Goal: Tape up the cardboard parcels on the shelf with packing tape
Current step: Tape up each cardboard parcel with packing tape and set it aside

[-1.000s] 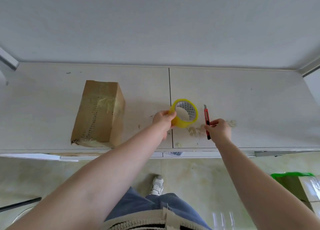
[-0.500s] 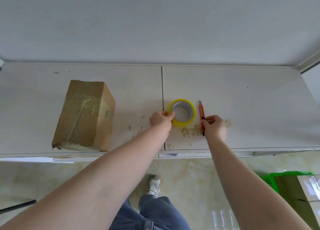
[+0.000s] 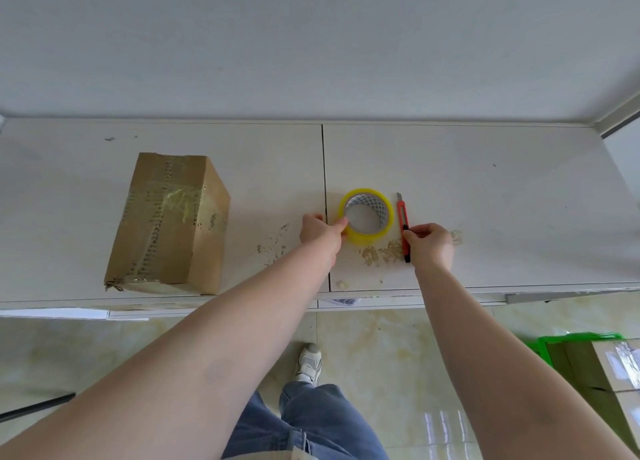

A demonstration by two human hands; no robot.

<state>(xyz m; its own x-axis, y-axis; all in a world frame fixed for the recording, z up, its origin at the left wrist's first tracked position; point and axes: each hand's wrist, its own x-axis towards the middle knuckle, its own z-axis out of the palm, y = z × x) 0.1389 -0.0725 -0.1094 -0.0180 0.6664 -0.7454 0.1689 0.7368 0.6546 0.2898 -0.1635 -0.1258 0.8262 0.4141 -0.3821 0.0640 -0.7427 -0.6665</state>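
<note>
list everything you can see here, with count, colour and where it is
brown cardboard parcel: 1, brown with clear tape strips, left half of the shelf
yellow roll of packing tape: 1, yellow with white core, lying flat just right of the shelf seam
red utility knife: 1, red and black, right of the roll
white shelf top: 1, white, scuffed with tape residue, against the wall
green crate with cardboard: 1, green, on the floor at lower right
left hand: 1, grip on the roll's left edge
right hand: 1, grip on the knife's lower end
</note>
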